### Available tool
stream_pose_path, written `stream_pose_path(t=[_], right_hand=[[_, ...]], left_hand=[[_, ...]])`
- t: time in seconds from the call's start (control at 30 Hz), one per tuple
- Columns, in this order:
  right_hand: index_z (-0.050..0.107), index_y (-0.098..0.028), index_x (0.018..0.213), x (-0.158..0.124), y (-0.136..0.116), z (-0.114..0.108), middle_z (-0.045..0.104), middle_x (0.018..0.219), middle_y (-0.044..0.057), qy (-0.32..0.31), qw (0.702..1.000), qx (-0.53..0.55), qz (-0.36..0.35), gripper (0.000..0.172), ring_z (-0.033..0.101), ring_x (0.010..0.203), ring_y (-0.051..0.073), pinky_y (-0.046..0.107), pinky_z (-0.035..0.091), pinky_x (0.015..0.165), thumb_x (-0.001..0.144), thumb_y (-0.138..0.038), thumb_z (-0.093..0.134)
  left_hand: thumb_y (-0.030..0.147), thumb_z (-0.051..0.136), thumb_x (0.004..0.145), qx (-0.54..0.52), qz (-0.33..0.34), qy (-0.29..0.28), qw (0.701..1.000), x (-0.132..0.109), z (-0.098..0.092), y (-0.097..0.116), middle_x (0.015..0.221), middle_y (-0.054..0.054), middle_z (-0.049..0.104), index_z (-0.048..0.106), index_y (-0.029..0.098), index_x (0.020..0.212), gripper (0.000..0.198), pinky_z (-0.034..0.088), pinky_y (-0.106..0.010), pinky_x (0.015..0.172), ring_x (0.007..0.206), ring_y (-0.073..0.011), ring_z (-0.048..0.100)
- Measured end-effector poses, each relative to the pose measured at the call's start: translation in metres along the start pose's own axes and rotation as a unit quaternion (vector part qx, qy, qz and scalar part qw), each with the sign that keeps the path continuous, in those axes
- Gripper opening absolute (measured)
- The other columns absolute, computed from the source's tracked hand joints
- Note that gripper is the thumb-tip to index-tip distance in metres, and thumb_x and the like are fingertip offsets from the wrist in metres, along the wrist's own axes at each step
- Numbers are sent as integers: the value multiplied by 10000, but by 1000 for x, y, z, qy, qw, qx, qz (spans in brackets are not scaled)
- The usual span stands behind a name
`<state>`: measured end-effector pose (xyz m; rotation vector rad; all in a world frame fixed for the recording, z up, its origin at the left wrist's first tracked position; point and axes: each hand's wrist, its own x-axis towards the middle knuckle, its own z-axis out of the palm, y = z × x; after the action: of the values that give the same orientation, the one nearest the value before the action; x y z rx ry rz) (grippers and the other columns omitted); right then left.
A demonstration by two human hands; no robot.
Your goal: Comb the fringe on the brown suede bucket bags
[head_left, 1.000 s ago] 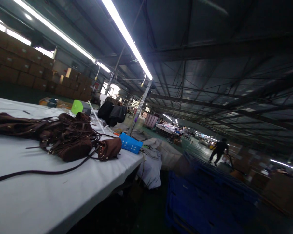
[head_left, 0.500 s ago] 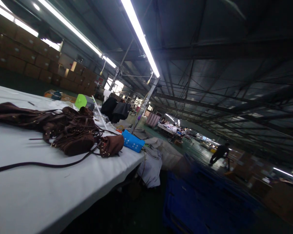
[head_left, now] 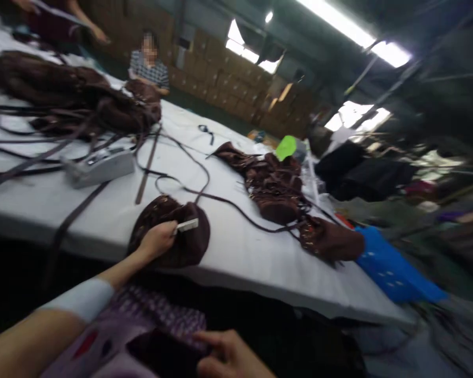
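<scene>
My left hand [head_left: 160, 241] reaches to the table's front edge, fingers closed on a small pale flat piece [head_left: 188, 225], too blurred to name. It lies over a dark brown bag [head_left: 197, 236], which rests on the white-covered table [head_left: 228, 252]. A long thin strap [head_left: 236, 207] runs from near this bag towards other brown bags [head_left: 276, 184] on the right. Low in the view, close to my body, my right hand [head_left: 232, 354] has its fingers curled at the edge of a dark flat thing [head_left: 161, 352], whose kind is unclear.
A grey device [head_left: 102, 165] and a heap of brown bags [head_left: 74, 92] are at the left. A blue dotted pouch [head_left: 394, 265] lies by the right end. Across the table are a person in a checked shirt [head_left: 150, 71] and another person's arm [head_left: 87, 21].
My view has swung left and down. Both my hands, the bag at the front edge, the grey device and the left heap are now in view; none showed before.
</scene>
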<state>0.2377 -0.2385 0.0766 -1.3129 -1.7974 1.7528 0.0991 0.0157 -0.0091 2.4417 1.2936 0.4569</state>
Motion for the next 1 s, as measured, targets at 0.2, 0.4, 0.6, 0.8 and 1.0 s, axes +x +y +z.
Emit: stream_pose_path(t=[0.2, 0.4, 0.6, 0.8, 1.0], right_hand=[[606, -185, 1197, -5, 38, -3, 674, 930, 36, 129, 972, 181, 76, 447, 600, 851, 207, 268, 449, 689, 869, -476, 516], [614, -202, 1191, 15, 42, 3, 675, 919, 44, 140, 967, 200, 80, 424, 602, 825, 201, 269, 452, 680, 875, -468, 517], [593, -184, 1216, 23, 41, 6, 678, 930, 60, 140, 966, 199, 86, 420, 605, 830, 205, 266, 445, 658, 883, -432, 523], [594, -202, 1214, 30, 39, 7, 685, 961, 55, 143, 967, 184, 99, 387, 613, 862, 205, 268, 451, 684, 886, -399, 535], [614, -194, 1191, 36, 39, 3, 696, 951, 55, 176, 960, 188, 114, 413, 621, 856, 216, 283, 471, 685, 849, -423, 579]], left_hand=[[194, 405, 883, 30, -16, -10, 999, -16, 20, -36, 890, -66, 613, 529, 189, 920, 129, 429, -302, 793, 892, -202, 580], [184, 391, 866, 44, 19, 15, 999, -10, 17, -33, 863, -64, 612, 520, 190, 892, 132, 439, -304, 760, 848, -207, 582], [158, 417, 835, 39, 24, 20, 999, -10, 18, -40, 858, -69, 617, 529, 185, 886, 126, 452, -307, 752, 834, -208, 587], [153, 426, 820, 34, 26, 19, 999, -9, 19, -45, 870, -79, 625, 536, 174, 906, 141, 458, -314, 756, 839, -210, 588], [159, 433, 822, 29, 32, 23, 999, -11, 19, -44, 872, -76, 618, 537, 175, 915, 140, 454, -318, 771, 851, -211, 583]])
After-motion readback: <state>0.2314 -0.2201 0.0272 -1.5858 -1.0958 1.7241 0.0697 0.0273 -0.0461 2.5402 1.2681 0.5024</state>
